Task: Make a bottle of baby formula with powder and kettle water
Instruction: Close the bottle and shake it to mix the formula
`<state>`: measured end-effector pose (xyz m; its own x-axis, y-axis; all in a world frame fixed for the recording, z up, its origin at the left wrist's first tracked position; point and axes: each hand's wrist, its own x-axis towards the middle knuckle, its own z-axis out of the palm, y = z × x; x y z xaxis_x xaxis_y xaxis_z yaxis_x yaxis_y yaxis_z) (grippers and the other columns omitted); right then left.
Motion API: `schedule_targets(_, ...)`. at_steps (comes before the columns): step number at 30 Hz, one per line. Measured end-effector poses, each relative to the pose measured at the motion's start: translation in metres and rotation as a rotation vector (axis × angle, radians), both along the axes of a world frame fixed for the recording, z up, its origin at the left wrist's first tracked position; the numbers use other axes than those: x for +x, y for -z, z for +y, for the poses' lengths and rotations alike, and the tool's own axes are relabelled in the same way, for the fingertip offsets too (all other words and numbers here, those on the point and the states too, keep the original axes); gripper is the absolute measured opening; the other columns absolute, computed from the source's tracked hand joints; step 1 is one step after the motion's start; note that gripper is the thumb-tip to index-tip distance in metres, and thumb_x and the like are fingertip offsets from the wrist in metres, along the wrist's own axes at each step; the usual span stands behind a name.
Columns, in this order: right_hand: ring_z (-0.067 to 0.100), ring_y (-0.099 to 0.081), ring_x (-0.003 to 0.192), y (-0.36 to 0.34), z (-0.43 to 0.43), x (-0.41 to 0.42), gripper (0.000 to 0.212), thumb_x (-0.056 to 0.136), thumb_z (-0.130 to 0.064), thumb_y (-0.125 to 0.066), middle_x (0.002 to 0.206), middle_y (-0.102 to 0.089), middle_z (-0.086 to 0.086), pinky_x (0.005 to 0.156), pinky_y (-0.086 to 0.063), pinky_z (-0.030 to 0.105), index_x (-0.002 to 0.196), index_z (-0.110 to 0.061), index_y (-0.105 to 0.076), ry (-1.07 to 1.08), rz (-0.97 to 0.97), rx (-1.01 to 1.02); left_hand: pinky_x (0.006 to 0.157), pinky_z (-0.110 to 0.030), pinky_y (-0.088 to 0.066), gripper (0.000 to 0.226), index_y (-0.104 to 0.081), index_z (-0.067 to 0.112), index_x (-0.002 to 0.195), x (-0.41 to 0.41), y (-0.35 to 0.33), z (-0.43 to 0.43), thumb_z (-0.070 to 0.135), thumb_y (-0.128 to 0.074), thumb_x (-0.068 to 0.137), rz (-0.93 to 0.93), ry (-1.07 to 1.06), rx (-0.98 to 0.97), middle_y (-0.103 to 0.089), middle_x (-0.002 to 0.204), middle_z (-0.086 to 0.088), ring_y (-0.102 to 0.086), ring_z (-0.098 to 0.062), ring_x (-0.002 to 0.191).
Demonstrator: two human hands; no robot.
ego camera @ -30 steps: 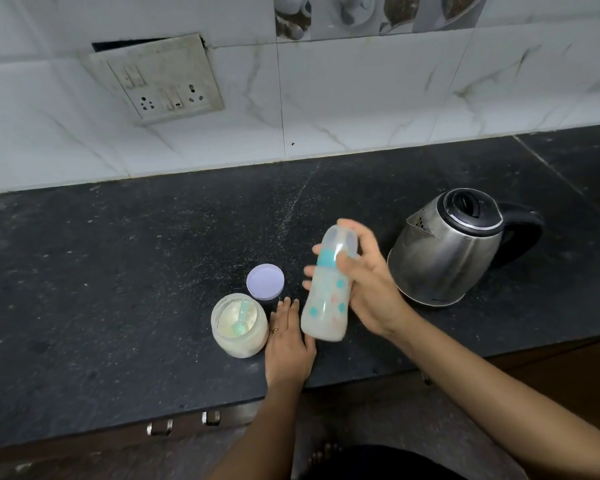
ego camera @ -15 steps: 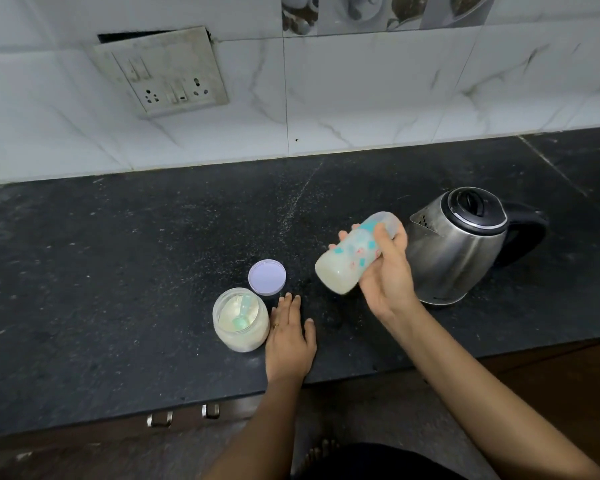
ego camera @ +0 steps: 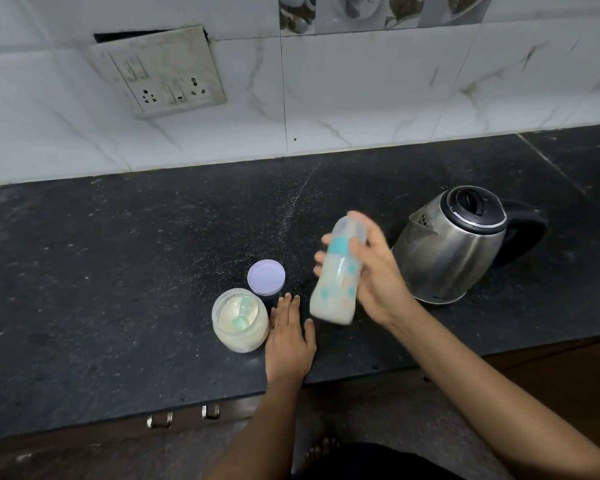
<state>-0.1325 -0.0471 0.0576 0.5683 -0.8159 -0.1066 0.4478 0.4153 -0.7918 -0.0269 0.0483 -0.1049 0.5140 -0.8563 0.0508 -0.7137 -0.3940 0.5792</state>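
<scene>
My right hand grips a capped baby bottle with a teal collar and milky liquid inside. The bottle is blurred, held above the counter, nearly upright with its top tilted to the right. My left hand lies flat on the black counter, fingers straight, beside an open jar of formula powder. A teal scoop lies in the powder. The jar's lavender lid rests just behind the jar. A steel kettle with a black lid and handle stands to the right of the bottle.
A white tiled wall with a socket panel rises behind the counter. The counter's front edge runs just below my left wrist, with drawer handles beneath it.
The bottle has swung from lying sideways near the kettle back to nearly upright and lower left. My left hand has stayed flat on the counter.
</scene>
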Motion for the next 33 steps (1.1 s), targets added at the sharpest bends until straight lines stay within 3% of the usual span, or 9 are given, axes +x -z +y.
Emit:
schedule_targets(2, 0.028, -0.07, 0.083, 0.001, -0.011, 0.006, 0.045, 0.096, -0.02, -0.052, 0.109, -0.058, 0.017, 0.078, -0.058, 0.05, 0.138, -0.015, -0.036, 0.229, -0.113, 0.265, 0.113, -0.04, -0.029, 0.053, -0.045, 0.01, 0.138, -0.002, -0.006, 0.001, 0.033, -0.036, 0.091, 0.004, -0.005, -0.018, -0.042, 0.147, -0.01, -0.037, -0.027, 0.137)
schedule_targets(5, 0.027, -0.07, 0.081, 0.002, -0.006, 0.004, 0.062, 0.087, -0.029, -0.056, 0.107, -0.063, 0.016, 0.071, -0.059, 0.043, 0.142, -0.007, -0.038, 0.043, -0.087, 0.396, 0.115, -0.041, -0.027, 0.054, -0.042, 0.011, 0.14, -0.002, -0.005, 0.002, 0.033, -0.035, 0.092, 0.008, 0.02, -0.013, -0.038, 0.15, -0.009, -0.034, -0.027, 0.139)
schedule_targets(10, 0.027, -0.068, 0.08, -0.005, -0.012, 0.004, 0.035, 0.097, -0.034, -0.046, 0.097, -0.065, 0.016, 0.074, -0.06, 0.041, 0.104, -0.003, -0.058, 0.147, -0.19, 0.51, 0.116, -0.038, -0.023, 0.053, -0.041, 0.012, 0.142, -0.001, -0.003, 0.0, 0.031, -0.039, 0.093, 0.013, 0.02, 0.01, -0.036, 0.151, -0.007, -0.031, -0.025, 0.14)
schedule_targets(13, 0.024, -0.065, 0.077, -0.007, -0.009, 0.004, 0.039, 0.091, -0.037, -0.053, 0.1, -0.062, 0.013, 0.068, -0.059, 0.035, 0.109, -0.003, -0.056, 0.012, -0.234, 0.659, 0.116, -0.034, -0.017, 0.051, -0.039, 0.012, 0.142, 0.0, -0.003, 0.001, 0.03, -0.04, 0.095, 0.015, 0.03, 0.012, -0.034, 0.152, -0.006, -0.028, -0.024, 0.142)
schedule_targets(19, 0.027, -0.064, 0.077, -0.015, -0.012, 0.01, 0.038, 0.096, -0.035, -0.05, 0.09, -0.065, 0.017, 0.06, -0.059, 0.036, 0.11, 0.0, -0.055, 0.107, -0.21, 0.667, 0.117, -0.036, -0.018, 0.05, -0.04, 0.012, 0.142, -0.001, -0.004, 0.001, 0.028, -0.041, 0.095, 0.016, 0.022, 0.016, -0.034, 0.152, -0.007, -0.028, -0.024, 0.141)
schedule_targets(24, 0.018, -0.057, 0.062, -0.019, -0.008, 0.01, 0.038, 0.085, -0.033, -0.045, 0.089, -0.058, 0.01, 0.055, -0.05, 0.027, 0.092, -0.007, -0.072, -0.222, -0.064, 0.439, 0.117, -0.036, -0.017, 0.049, -0.038, 0.013, 0.143, -0.001, -0.004, 0.001, 0.026, -0.043, 0.096, 0.023, 0.023, 0.017, -0.033, 0.153, -0.007, -0.027, -0.024, 0.142)
schedule_targets(27, 0.019, -0.061, 0.066, -0.015, -0.013, 0.013, 0.037, 0.083, -0.033, -0.057, 0.088, -0.057, 0.01, 0.062, -0.055, 0.027, 0.104, -0.004, -0.057, -0.119, -0.101, 0.581, 0.117, -0.037, -0.019, 0.05, -0.04, 0.012, 0.142, -0.001, -0.003, 0.0, 0.027, -0.042, 0.094, 0.018, 0.015, 0.01, -0.035, 0.152, -0.008, -0.029, -0.024, 0.141)
schedule_targets(30, 0.019, -0.062, 0.06, -0.013, -0.01, 0.012, 0.051, 0.065, -0.024, -0.074, 0.087, -0.058, 0.012, 0.055, -0.054, 0.025, 0.106, -0.002, -0.054, -0.253, -0.104, 0.63, 0.118, -0.037, -0.018, 0.05, -0.037, 0.013, 0.144, -0.001, -0.003, 0.001, 0.026, -0.044, 0.097, 0.029, 0.027, 0.019, -0.031, 0.154, -0.006, -0.025, -0.022, 0.143)
schedule_targets(33, 0.021, -0.063, 0.063, -0.008, -0.013, 0.016, 0.057, 0.062, -0.021, -0.077, 0.091, -0.056, 0.009, 0.052, -0.057, 0.029, 0.112, -0.009, -0.051, -0.118, -0.136, 0.73, 0.119, -0.037, -0.017, 0.05, -0.035, 0.014, 0.145, -0.001, -0.003, 0.0, 0.027, -0.043, 0.097, 0.028, 0.03, 0.019, -0.03, 0.155, -0.005, -0.023, -0.021, 0.144)
